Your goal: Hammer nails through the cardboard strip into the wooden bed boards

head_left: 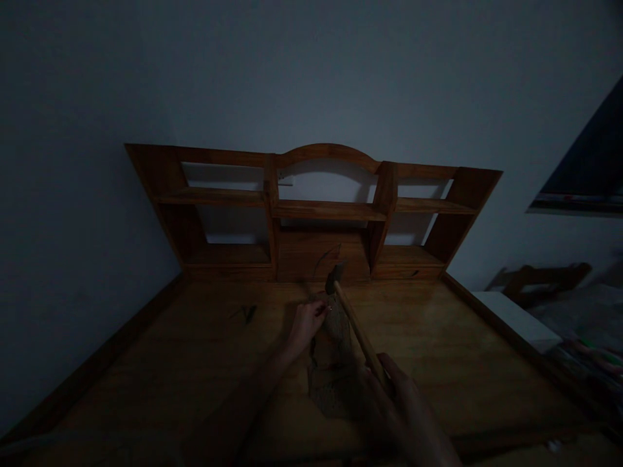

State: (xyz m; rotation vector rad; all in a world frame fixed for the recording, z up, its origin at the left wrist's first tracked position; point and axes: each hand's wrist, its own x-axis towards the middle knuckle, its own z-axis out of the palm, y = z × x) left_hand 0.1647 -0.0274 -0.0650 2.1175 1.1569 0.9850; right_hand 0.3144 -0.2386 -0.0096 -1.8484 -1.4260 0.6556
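Note:
My right hand (396,392) is wrapped round the wooden handle of a hammer (357,327). Its dark head (333,279) is raised just beyond my left fingertips. My left hand (307,319) is pinched closed over the upper part of a rough grey-brown piece (333,389). A tiny glint shows at those fingertips, too small to name. The rough piece lies on a wooden board surface (195,370); its material is hard to tell in the dim light, and my right hand hides part of its right side.
A wooden shelf unit (331,209) stands at the back against the wall. A small dark object (250,314) lies on the boards to the left. A thin cord (324,258) shows near the shelf's middle panel. On the right are a white box-like piece (516,318) and a wooden chair back (548,282).

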